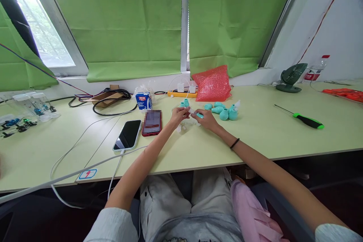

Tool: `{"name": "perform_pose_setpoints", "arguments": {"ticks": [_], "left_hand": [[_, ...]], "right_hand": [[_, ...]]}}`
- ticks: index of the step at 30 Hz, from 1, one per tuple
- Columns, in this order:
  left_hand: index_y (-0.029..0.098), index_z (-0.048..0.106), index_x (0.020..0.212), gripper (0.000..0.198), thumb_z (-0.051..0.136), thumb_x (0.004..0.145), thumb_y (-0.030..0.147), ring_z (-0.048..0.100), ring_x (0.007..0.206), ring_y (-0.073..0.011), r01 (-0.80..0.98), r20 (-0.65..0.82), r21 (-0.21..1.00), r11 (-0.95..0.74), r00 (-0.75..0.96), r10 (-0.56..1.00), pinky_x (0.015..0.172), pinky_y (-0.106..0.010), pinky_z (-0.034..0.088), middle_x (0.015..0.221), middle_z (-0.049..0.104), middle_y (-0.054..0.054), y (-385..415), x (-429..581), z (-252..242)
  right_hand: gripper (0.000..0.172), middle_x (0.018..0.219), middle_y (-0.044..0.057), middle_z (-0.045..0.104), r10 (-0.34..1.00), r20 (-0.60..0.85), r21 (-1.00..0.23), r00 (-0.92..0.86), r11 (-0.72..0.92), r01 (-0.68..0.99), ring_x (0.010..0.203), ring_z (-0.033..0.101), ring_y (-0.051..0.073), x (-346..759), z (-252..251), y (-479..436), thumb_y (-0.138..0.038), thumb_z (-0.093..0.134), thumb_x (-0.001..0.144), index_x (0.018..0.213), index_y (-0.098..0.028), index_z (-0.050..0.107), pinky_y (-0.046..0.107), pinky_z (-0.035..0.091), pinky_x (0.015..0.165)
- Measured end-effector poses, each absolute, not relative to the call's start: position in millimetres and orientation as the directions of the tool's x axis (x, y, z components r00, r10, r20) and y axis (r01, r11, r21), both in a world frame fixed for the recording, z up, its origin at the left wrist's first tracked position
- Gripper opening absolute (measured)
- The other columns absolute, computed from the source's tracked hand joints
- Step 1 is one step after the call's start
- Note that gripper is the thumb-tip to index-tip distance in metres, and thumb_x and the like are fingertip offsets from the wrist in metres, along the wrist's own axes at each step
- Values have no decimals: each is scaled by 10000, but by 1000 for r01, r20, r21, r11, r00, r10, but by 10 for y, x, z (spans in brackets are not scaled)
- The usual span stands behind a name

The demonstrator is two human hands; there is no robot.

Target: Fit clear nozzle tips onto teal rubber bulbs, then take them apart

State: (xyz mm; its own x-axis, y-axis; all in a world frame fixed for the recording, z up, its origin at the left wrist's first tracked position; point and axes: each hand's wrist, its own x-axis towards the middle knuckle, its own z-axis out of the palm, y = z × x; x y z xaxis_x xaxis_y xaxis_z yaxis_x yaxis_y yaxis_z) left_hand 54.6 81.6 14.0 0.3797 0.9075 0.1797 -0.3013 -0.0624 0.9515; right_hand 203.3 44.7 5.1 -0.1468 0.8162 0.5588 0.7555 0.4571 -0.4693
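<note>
In front of me over the table (244,140), my two hands meet with fingertips almost touching. My right hand (209,119) is closed around a teal bulb-shaped piece (199,115). A small whitish translucent piece (191,110) sits between the hands, pinched by the fingers of my left hand (179,116). Just right of my right hand lie several more teal bulb-shaped pieces (224,114), one with a whitish tip. Other teal pieces (185,103) stand behind my left hand. Beneath the hands are small clear plastic bits (183,125), partly hidden.
Left of me lie a white-edged phone (127,135), a red-cased phone (152,123) and a blue-and-white box (144,100). White cables (85,170) cross the left side. Behind are a red bubble-wrap bag (212,85) and a power strip (181,94). Rightward are a screwdriver (307,120) and fan (292,77).
</note>
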Motion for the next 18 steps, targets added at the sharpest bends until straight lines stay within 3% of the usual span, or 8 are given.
{"name": "perform_pose_setpoints", "arguments": {"ticks": [11,18], "left_hand": [[82,576,544,316,695,573,373,472,467,-68,-202,192,972,-120,389,901,512,-245,436,493,519,1,793,523,127],[68,607,571,338,695,560,394,465,486,-62,-280,215,953,-116,356,909,521,-235,425,502,515,4,784,561,110]], "right_hand": [[284,637,32,615,836,528,-436,-146,414,799,593,511,136,2044,45,466,-412,502,727,679,-158,621,234,346,591],[367,432,-18,507,899,427,-698,-92,393,598,359,438,89,1966,117,407,-488,477,730,637,-149,580,208,338,421]]}}
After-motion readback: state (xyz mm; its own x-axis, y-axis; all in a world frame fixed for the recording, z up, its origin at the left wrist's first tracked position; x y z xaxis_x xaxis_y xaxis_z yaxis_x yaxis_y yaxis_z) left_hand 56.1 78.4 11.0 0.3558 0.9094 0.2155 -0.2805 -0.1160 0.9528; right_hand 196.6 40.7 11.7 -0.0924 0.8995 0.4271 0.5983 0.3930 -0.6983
